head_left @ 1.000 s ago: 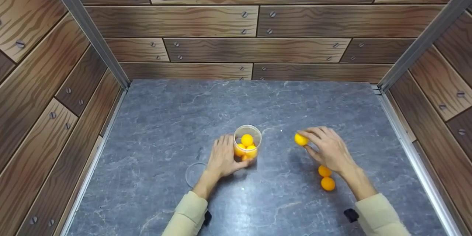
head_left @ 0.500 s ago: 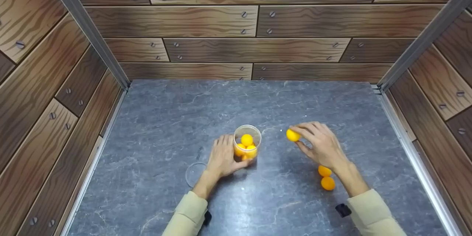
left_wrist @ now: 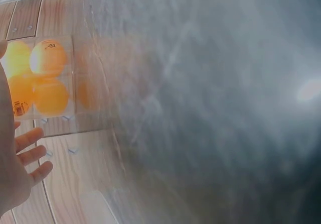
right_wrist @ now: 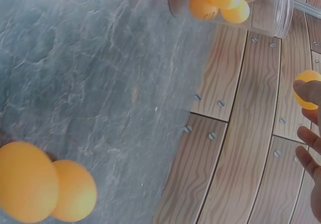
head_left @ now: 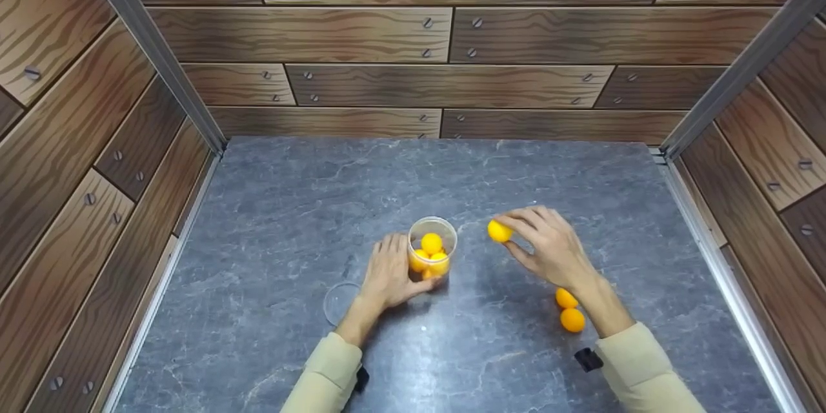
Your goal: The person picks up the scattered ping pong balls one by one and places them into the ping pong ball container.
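In the head view my left hand (head_left: 387,276) holds a clear plastic tub (head_left: 419,222) from its left side, with the thumb at the near side. Several orange ping-pong balls (head_left: 432,242) lie inside it, and the tub stands upright, uncovered. To the right of the tub, my right hand (head_left: 547,246) pinches another ping-pong ball (head_left: 499,231) between thumb and fingers, apart from the rim. Two loose balls (head_left: 572,320) sit together on the table near the right wrist. The right wrist view shows the tub's wall (right_wrist: 268,15) and the pinched ball (right_wrist: 303,102).
A clear round lid (head_left: 334,304) lies flat on the grey marbled table (head_left: 310,187), partly behind the left wrist. Wood-patterned panels (head_left: 368,84) close off the back and both sides, with metal edging (head_left: 716,277) along the side edges.
My right hand has moved left and slightly away from me with the pinched ping-pong ball, nearer the tub. My left hand and the tub have stayed in place.
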The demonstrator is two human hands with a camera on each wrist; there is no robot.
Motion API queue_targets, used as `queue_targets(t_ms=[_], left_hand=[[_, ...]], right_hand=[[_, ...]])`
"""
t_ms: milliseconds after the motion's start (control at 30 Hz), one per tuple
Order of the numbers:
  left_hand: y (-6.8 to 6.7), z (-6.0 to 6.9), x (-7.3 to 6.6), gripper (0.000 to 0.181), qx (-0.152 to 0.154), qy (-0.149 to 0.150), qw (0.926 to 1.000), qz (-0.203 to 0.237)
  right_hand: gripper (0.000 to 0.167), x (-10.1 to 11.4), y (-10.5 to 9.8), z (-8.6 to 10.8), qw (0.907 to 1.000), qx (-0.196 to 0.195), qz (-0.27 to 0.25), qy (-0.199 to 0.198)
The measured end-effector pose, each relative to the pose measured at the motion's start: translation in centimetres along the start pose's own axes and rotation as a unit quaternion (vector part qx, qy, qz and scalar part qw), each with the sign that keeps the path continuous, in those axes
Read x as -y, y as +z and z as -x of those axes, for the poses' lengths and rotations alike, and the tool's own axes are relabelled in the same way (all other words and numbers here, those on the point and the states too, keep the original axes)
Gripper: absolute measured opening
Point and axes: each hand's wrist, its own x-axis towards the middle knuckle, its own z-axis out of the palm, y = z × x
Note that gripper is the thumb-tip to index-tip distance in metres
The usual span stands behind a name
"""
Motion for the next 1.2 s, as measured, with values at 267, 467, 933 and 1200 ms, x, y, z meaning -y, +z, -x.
queue_targets(t_ms=[267,467,933,1200], left_hand=[[-0.1,-0.1,0.0,0.098,-0.001,0.0,1.0,0.003],[-0.2,-0.1,0.0,0.099,0.007,-0.001,1.0,-0.004],[-0.1,0.1,0.1,0.097,-0.002,-0.004,0.9999,0.013],[-0.1,0.0,0.0,0.098,0.0,0.003,1.0,0.007]], right_hand=[[0.053,0.6,0.3,-1.4,0.9998,-0.005,-0.005,-0.018],[0.053,1.6,0.7,-2.3,0.9995,-0.003,-0.014,-0.028],[0.053,2.9,2.6,-4.7,0.9983,-0.022,-0.034,-0.042],[0.054,3.6,3.7,-5.5,0.9984,-0.012,-0.039,-0.04]])
